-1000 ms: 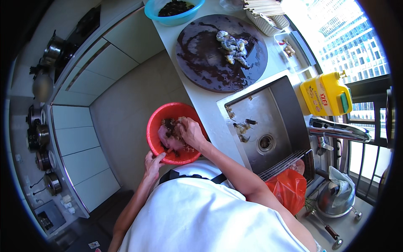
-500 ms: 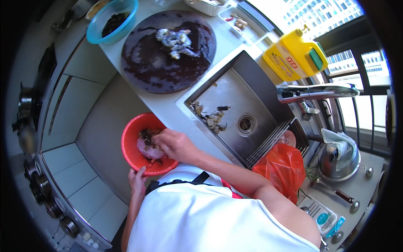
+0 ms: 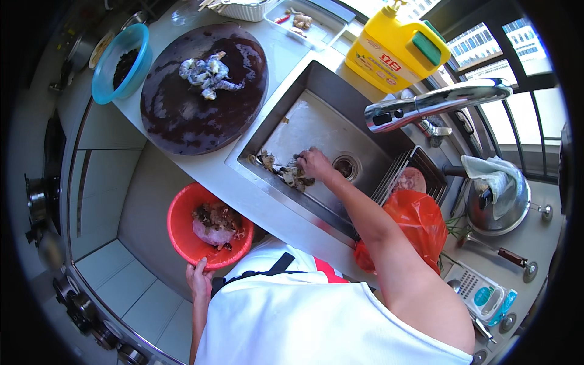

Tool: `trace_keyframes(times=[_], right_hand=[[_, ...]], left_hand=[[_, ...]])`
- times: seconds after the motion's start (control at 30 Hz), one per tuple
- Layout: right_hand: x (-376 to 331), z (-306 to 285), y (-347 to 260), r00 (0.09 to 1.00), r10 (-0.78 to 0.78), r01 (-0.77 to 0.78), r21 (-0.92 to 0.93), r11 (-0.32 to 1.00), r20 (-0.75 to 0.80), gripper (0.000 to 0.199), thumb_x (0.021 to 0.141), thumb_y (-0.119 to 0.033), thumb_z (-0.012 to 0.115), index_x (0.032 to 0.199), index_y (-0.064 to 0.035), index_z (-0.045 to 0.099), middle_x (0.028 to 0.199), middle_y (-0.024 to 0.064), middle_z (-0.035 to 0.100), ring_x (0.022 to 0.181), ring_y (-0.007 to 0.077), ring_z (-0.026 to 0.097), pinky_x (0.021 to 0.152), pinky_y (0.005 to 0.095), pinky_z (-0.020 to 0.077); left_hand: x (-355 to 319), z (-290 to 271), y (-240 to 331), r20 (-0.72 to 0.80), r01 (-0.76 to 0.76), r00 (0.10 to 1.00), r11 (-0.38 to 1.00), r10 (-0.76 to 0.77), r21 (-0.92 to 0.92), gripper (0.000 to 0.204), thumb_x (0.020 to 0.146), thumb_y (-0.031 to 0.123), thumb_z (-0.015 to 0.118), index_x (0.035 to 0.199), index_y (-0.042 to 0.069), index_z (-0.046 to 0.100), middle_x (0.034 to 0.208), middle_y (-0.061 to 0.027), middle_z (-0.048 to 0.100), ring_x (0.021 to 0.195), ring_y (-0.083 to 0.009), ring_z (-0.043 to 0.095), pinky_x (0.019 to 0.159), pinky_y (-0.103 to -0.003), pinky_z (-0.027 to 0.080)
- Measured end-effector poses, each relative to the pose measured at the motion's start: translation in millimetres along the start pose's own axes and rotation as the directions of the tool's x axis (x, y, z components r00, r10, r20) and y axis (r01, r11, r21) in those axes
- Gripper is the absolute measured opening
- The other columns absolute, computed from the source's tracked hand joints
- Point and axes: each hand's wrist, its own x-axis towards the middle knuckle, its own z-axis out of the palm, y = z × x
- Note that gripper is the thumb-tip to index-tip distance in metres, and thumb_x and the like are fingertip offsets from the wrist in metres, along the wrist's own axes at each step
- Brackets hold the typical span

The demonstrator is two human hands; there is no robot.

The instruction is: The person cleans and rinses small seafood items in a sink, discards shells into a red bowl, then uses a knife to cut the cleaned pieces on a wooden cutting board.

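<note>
My left hand (image 3: 199,278) grips the near rim of a red plastic bin (image 3: 176,228), held low in front of the counter. Inside the bin lie a crumpled pinkish plastic bag (image 3: 213,234) and dark, wet scraps. My right hand (image 3: 316,164) reaches down into the steel sink (image 3: 310,115), its fingers closed on part of a pile of pale and dark food scraps (image 3: 295,177) left of the drain (image 3: 347,167). The fingertips are partly hidden among the scraps. On the round dark chopping board (image 3: 182,131) sits a small heap of greyish peeled shrimp (image 3: 210,73).
A blue bowl (image 3: 143,67) with dark food stands left of the board. Behind the sink are a yellow jug (image 3: 380,52) and a chrome faucet (image 3: 438,106). A wire rack (image 3: 395,173), a red plastic bag (image 3: 417,219) and a lidded pot (image 3: 499,213) stand to the right.
My right hand has left the inside of the red bin and moved up and right into the sink, onto the scraps. My left hand still holds the bin. The view has shifted slightly.
</note>
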Motion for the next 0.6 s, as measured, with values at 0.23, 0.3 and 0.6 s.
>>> trace_keyframes(times=[0.23,0.3,0.6], right_hand=[[-30.4,20.7,-38.7,0.967,0.197,-0.242,0.349,0.905,0.16,0.051,0.087,-0.049,0.066,0.103,-0.0012,0.075,0.1,0.0233,0.073,0.097,0.0383,0.07,0.092,0.0443,0.053],[-28.5,15.7,-59.5,0.931,0.27,-0.35,0.396,0.849,0.245,0.06,0.084,-0.056,0.067,0.107,-0.0015,0.075,0.105,0.0228,0.073,0.101,0.0371,0.07,0.094,0.043,0.0527],[25.8,37.4,-88.4,0.868,0.345,-0.493,0.707,0.508,0.357,0.061,0.088,-0.054,0.07,0.123,-0.0046,0.069,0.114,0.0127,0.07,0.098,0.0288,0.067,0.08,0.0432,0.0565]], left_hand=[[-1.8,3.4,2.1,-0.002,0.013,1.0,1.0,-0.013,-0.011,0.032,0.094,0.008,0.065,0.123,0.005,0.054,0.116,-0.012,0.064,0.097,-0.0247,0.07,0.078,-0.043,0.062],[0.4,0.8,0.9,0.028,-0.001,1.0,1.0,0.002,-0.025,0.032,0.094,0.008,0.065,0.124,0.005,0.054,0.116,-0.0121,0.064,0.097,-0.0246,0.07,0.077,-0.042,0.062],[-3.2,4.2,5.9,0.013,0.0,1.0,1.0,0.0,0.003,0.032,0.094,0.008,0.065,0.123,0.005,0.054,0.116,-0.013,0.065,0.097,-0.0247,0.07,0.075,-0.042,0.063]])
